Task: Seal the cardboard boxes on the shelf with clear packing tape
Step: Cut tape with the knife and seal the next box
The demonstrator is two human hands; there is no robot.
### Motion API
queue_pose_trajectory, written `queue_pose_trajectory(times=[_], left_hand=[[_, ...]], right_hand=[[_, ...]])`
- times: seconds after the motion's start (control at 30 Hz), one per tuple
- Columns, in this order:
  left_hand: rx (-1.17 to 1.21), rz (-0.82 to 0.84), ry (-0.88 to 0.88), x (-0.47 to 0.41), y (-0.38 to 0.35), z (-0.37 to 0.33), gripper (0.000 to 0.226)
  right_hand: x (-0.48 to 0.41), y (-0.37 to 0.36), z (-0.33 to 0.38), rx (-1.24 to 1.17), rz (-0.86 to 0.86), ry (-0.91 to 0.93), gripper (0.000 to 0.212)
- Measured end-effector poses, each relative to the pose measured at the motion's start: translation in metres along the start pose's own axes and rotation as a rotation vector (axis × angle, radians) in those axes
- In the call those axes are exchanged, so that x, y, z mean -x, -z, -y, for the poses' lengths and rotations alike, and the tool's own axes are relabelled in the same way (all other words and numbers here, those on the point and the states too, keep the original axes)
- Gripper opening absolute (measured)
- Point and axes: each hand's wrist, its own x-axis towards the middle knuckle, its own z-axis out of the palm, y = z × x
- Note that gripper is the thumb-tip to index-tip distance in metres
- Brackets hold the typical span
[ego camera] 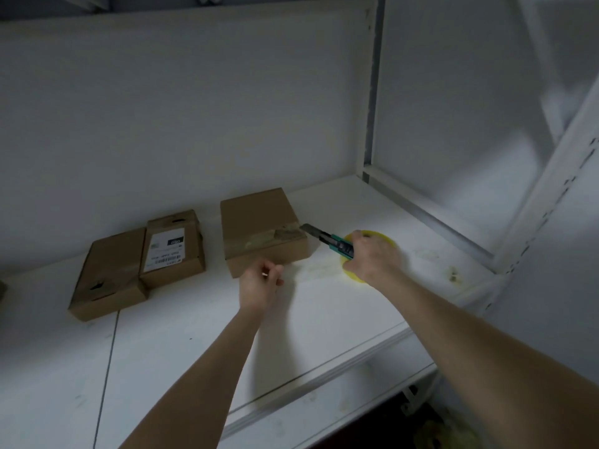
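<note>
Nothing legible here: the white shipping label (165, 254) on the middle cardboard box (193, 247), nine o'clock in view, has barcode and print blurred.

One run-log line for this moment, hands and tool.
right hand: grips utility knife, blade at taped edge of right box | left hand: fingers curled before box, contents unclear | yellow tape roll: beneath right hand

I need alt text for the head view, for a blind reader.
A right hand holds a green utility knife, blade at the taped edge of a cardboard box on a white shelf. A yellow tape roll lies behind that hand; the left hand is nearby.
</note>
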Motion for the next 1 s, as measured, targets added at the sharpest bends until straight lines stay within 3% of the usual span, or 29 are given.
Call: queue_pose_trajectory(times=[0.2, 0.33, 0.5, 0.7, 0.9, 1.0], left_hand=[[0.064, -0.025, 0.038, 0.009, -0.003, 0.006, 0.02], [0.087, -0.008, 0.085, 0.009, 0.001, 0.003, 0.016], [0.084, -0.024, 0.107, 0.008, 0.0, 0.003, 0.017], [0.074, -0.009, 0.096, 0.006, 0.0, 0.003, 0.017], [0.086, 0.002, 0.066, 0.008, 0.001, 0.001, 0.02], [0.106, 0.014, 0.065, 0.009, 0.002, -0.002, 0.018]], right_hand=[[0.002, -0.007, 0.002, -0.014, -0.055, -0.031, 0.042], [0.001, 0.0, -0.003, -0.243, 0.055, -0.083, 0.056], [0.016, -0.003, -0.001, -0.443, -0.087, -0.115, 0.039], [0.042, -0.013, -0.007, -0.698, 0.037, -0.092, 0.017], [0.043, -0.016, -0.009, -0.631, -0.057, -0.133, 0.023], [0.034, -0.011, 0.0, -0.525, -0.087, -0.151, 0.042]])
